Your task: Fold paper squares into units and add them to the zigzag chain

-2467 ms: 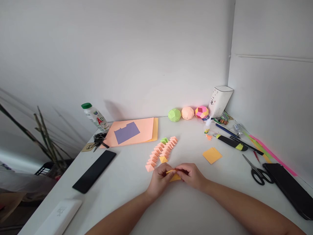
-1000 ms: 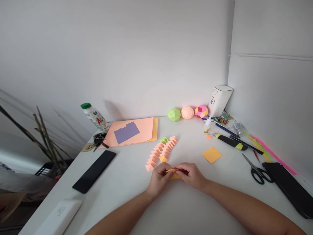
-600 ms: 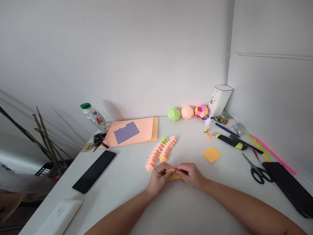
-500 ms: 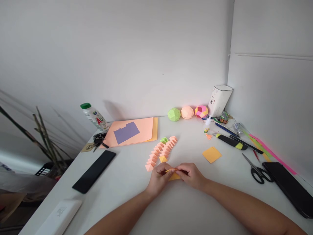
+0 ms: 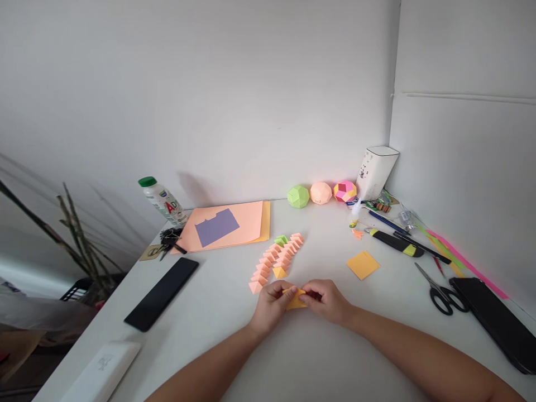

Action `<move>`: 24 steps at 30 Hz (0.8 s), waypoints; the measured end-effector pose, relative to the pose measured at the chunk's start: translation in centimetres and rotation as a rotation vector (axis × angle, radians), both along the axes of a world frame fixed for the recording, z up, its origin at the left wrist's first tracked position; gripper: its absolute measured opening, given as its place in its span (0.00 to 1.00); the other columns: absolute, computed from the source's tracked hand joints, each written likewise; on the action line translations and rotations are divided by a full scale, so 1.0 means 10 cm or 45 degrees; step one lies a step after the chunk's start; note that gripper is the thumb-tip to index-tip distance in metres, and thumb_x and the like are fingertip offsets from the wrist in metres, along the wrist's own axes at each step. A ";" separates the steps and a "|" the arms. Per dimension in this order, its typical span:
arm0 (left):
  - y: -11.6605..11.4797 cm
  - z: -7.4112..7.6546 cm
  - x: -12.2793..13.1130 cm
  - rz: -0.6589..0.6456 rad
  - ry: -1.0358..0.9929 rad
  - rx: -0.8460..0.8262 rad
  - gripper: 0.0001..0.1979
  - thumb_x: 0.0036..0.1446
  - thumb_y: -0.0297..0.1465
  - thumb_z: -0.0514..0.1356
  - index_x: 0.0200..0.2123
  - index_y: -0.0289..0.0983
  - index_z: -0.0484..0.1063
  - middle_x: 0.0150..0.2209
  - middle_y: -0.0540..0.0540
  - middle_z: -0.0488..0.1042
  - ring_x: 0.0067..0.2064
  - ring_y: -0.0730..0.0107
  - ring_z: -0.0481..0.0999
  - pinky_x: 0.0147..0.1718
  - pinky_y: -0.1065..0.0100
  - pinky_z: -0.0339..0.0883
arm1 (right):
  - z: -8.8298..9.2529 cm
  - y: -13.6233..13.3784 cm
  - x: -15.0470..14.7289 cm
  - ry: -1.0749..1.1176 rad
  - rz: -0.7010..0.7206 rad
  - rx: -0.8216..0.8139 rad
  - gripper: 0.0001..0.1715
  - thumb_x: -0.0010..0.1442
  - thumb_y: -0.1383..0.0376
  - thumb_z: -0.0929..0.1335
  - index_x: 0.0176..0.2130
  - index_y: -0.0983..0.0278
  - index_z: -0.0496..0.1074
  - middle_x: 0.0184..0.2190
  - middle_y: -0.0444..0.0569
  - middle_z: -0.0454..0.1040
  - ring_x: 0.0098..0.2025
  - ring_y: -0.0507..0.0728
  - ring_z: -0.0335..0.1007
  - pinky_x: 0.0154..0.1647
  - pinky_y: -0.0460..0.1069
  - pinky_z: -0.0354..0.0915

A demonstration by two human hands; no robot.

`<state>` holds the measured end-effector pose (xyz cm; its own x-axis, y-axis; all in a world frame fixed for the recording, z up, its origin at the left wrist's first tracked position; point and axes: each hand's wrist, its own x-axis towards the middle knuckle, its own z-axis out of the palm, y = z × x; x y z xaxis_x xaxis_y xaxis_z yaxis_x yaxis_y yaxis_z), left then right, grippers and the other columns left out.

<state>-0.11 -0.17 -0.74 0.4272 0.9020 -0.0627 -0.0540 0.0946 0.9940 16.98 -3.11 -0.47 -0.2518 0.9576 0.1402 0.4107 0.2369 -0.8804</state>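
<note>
Between both hands is a small piece of orange-yellow paper (image 5: 296, 301), partly covered by the fingers. My left hand (image 5: 271, 306) pinches its left side, with the thumb on top. On the other side, my right hand (image 5: 328, 300) pinches the right edge between thumb and fingers. Just beyond the hands, two rows of folded peach paper units (image 5: 268, 262) lie on the table, with a folded yellow unit (image 5: 280, 272) at the near end and a green one (image 5: 282, 240) at the far end. Right of them rests a square stack of orange-yellow paper (image 5: 363, 265).
At right lie scissors (image 5: 439, 293), a utility knife (image 5: 396, 242), a glue bottle (image 5: 355, 214) and a black case (image 5: 496, 324). Paper balls (image 5: 320, 193) line the wall. At left are a phone (image 5: 162, 294), a bottle (image 5: 161, 201), keys (image 5: 171, 239) and peach sheets (image 5: 251, 220).
The thumbs have shifted on the orange-yellow paper, and more of its face now shows between the hands. Everything else on the table stays in place.
</note>
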 end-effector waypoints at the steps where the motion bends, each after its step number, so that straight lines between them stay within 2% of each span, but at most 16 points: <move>1: 0.00 0.00 0.00 -0.002 0.004 -0.002 0.14 0.52 0.40 0.60 0.26 0.34 0.74 0.23 0.47 0.73 0.26 0.71 0.69 0.26 0.71 0.63 | 0.00 0.00 0.00 -0.002 0.003 0.006 0.13 0.56 0.64 0.64 0.22 0.64 0.63 0.19 0.41 0.58 0.22 0.49 0.53 0.22 0.45 0.53; 10: -0.01 -0.03 -0.02 -0.056 0.022 0.063 0.11 0.54 0.38 0.59 0.29 0.35 0.74 0.27 0.47 0.73 0.29 0.71 0.70 0.28 0.71 0.64 | -0.04 0.01 0.01 -0.018 0.037 0.062 0.16 0.58 0.63 0.62 0.20 0.64 0.59 0.17 0.40 0.56 0.21 0.49 0.51 0.22 0.45 0.51; 13: -0.01 -0.02 -0.02 -0.080 0.028 0.108 0.11 0.54 0.37 0.59 0.31 0.36 0.75 0.29 0.47 0.73 0.31 0.70 0.71 0.30 0.71 0.65 | -0.03 0.00 0.01 -0.019 0.025 0.039 0.16 0.58 0.63 0.62 0.21 0.64 0.59 0.17 0.40 0.55 0.21 0.49 0.50 0.21 0.44 0.50; 18: -0.01 -0.01 -0.03 -0.074 0.098 0.182 0.11 0.55 0.37 0.59 0.30 0.35 0.76 0.27 0.48 0.72 0.29 0.72 0.69 0.28 0.72 0.63 | -0.01 -0.02 0.00 -0.018 0.008 0.023 0.14 0.57 0.65 0.62 0.22 0.64 0.58 0.18 0.39 0.55 0.21 0.48 0.49 0.21 0.44 0.50; 24: 0.00 -0.03 -0.02 -0.055 0.048 0.126 0.12 0.55 0.38 0.59 0.30 0.35 0.76 0.26 0.47 0.72 0.28 0.71 0.68 0.27 0.72 0.62 | 0.03 -0.03 0.00 0.035 -0.043 0.012 0.13 0.56 0.63 0.63 0.22 0.64 0.59 0.18 0.39 0.56 0.20 0.48 0.50 0.21 0.44 0.51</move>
<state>-0.31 -0.20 -1.00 0.4650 0.8853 0.0087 -0.0140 -0.0024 0.9999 16.95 -3.37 -0.20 -0.2154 0.9640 0.1557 0.3941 0.2317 -0.8894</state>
